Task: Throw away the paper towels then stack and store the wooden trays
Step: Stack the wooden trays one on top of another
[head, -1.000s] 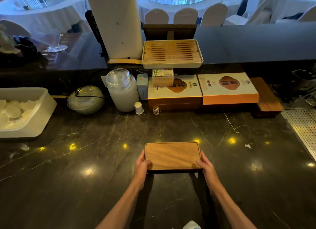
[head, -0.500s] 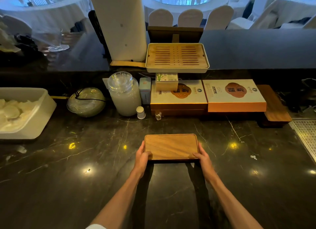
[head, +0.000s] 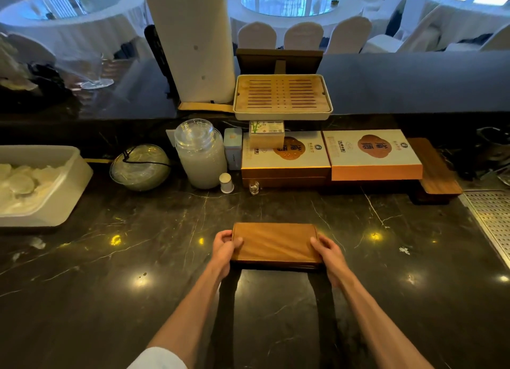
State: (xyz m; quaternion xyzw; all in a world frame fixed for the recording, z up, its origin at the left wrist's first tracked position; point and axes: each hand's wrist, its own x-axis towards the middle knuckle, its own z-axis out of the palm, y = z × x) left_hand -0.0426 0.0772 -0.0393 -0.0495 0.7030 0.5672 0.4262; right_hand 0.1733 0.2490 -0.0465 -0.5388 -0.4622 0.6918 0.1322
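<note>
Left hand (head: 225, 248) and right hand (head: 328, 251) grip the wooden tray (head: 276, 243) ends, fingers curled, thumbs on top. Earlier, the thumbs lay nearer the edges.

The dark marble counter (head: 138, 258) carries a white tub (head: 69, 192), a glass bowl (head: 143, 175), a lidded jar (head: 201, 159), gift boxes (head: 285, 172) and a wooden board (head: 436, 172).
</note>
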